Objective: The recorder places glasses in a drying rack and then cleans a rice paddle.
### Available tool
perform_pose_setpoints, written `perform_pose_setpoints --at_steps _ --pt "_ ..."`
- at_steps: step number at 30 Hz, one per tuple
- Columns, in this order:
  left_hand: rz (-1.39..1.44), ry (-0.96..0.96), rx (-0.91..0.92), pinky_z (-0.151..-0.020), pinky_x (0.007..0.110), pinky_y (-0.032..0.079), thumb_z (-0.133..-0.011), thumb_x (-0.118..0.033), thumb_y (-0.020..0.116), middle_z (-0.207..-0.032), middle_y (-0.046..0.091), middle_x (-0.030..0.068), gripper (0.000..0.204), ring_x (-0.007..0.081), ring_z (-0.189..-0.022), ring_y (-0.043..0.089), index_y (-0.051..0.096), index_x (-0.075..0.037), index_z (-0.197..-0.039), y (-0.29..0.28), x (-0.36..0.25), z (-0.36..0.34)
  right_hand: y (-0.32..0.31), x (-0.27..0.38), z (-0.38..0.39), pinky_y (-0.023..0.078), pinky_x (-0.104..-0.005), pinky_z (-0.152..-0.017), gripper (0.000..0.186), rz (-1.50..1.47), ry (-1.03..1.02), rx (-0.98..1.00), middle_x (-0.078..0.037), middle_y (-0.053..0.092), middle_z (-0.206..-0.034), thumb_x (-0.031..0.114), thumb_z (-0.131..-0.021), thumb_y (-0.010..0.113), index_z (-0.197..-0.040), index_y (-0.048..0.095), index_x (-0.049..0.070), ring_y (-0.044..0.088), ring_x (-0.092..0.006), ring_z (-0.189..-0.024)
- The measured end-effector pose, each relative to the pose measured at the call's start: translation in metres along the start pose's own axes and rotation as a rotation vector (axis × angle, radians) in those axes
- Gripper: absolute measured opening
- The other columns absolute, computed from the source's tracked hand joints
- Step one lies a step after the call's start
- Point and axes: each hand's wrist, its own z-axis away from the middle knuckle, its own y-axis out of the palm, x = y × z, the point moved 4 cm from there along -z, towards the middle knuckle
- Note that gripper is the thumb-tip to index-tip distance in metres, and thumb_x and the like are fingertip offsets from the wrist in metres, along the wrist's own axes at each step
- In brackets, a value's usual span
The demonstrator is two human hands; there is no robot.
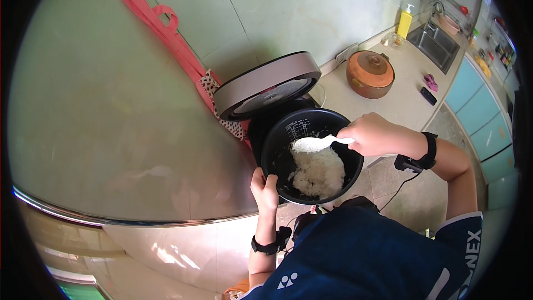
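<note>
A black rice cooker inner pot [272, 153] is tilted toward me, with cooked white rice [319, 173] heaped in its lower part. My left hand [264, 190] grips the pot's rim on its left side, thumb showing near the edge. In my right hand [369, 134], closed round the handle, is a white rice paddle [313, 144]. Its blade lies at the upper edge of the rice, inside the pot. Behind the pot stands the rice cooker's raised lid [266, 86]; the pot hides most of the cooker body.
A brown lidded clay pot [371, 75] sits on the counter [408, 69] to the right. Beyond it are a yellow pump bottle [405, 21], a sink [436, 47], a purple cloth [430, 82] and a small black object [428, 96]. A pink apron [172, 44] hangs on the wall at left.
</note>
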Motion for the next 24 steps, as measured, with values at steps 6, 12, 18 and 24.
perform_pose_setpoints --at_steps 6,12,18,24 --pt "0.0 -0.025 0.012 -0.042 0.023 0.024 -0.063 -0.001 0.048 -0.05 0.031 -0.0021 0.019 0.0064 -0.048 0.029 0.032 -0.004 -0.054 0.002 -0.003 -0.001 0.004 -0.009 0.012 0.042 -0.037 -0.054 0.021 -0.206 0.019 -0.165 -0.012 0.056 -0.065 0.009 -0.065 0.057 -0.086 0.056 0.007 0.055 -0.029 -0.06" --pt "-0.027 -0.005 0.002 -0.042 0.024 0.025 -0.063 -0.002 0.048 -0.05 0.031 -0.0016 0.018 0.0068 -0.049 0.028 0.032 -0.003 -0.055 0.0 0.001 -0.003 0.01 -0.029 0.021 0.038 -0.0294 -0.049 0.018 -0.671 0.157 -0.213 -0.009 0.052 -0.058 0.011 -0.068 0.058 -0.082 0.054 0.0 0.051 -0.0179 -0.052" --pt "-0.039 -0.032 -0.002 -0.043 0.024 0.026 -0.063 -0.003 0.048 -0.05 0.032 -0.001 0.017 0.007 -0.049 0.03 0.034 -0.003 -0.055 -0.001 -0.001 -0.005 0.018 -0.041 0.027 0.034 -0.0241 -0.047 0.017 -0.865 0.32 -0.117 -0.001 0.047 -0.054 0.013 -0.068 0.061 -0.071 0.051 0.0 0.044 -0.0083 -0.051" --pt "-0.073 -0.028 0.006 -0.043 0.024 0.027 -0.063 -0.004 0.048 -0.05 0.033 -0.001 0.015 0.0071 -0.049 0.03 0.035 -0.003 -0.055 0.0 -0.006 -0.004 0.032 -0.046 0.034 0.031 -0.0207 -0.051 0.018 -0.856 0.257 -0.251 0.002 0.041 -0.061 0.011 -0.067 0.062 -0.07 0.047 0.002 0.037 -0.0053 -0.057"
